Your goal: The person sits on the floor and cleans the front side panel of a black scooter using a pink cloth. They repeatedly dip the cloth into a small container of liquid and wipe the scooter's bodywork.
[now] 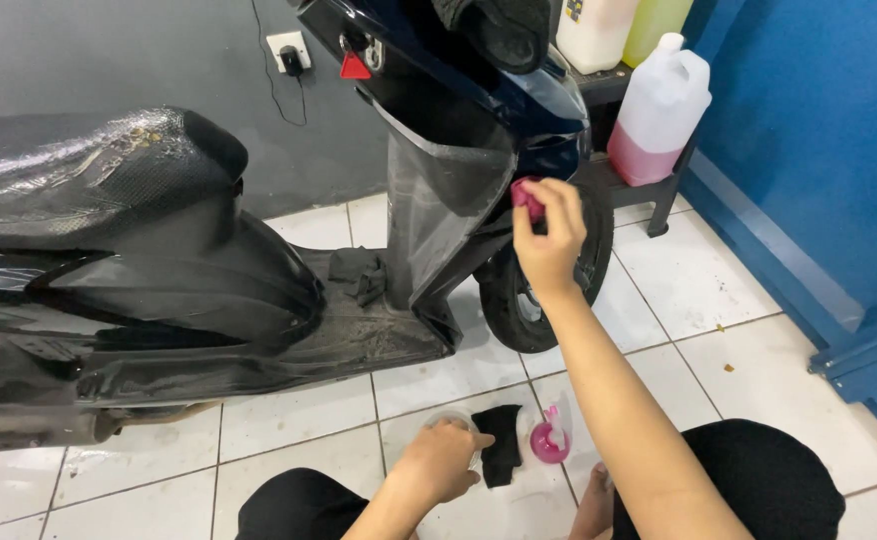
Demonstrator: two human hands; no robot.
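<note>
Right hand (551, 238) raised at centre right of frame, fingertips pinched shut on a small pink applicator pad (527, 197), pressed to the edge of the dark scooter leg shield (439, 200) just beside the front wheel (519, 300). Left hand (441, 462) low at bottom centre, fingers curled over a clear round container (456, 420) on the white tiled floor (299, 420); hold on it looks loose, exact closure hard to make out. Black cloth (503, 440) touching that hand's right side; pink spray bottle (551, 438) just beside the cloth. Second dark rag (359, 275) on the scooter footboard.

Open floor at lower left and at right centre, between wheel and blue wall (819, 150). Tight room at upper right: dark rack (649, 180) carrying a white jug with pink liquid (659, 110), near the wheel.

Scooter seat (89, 170) cut off at left edge; handlebar area cut off at top. Wheel partly hidden behind right wrist. Container mostly hidden under left hand; contents not discernible.
</note>
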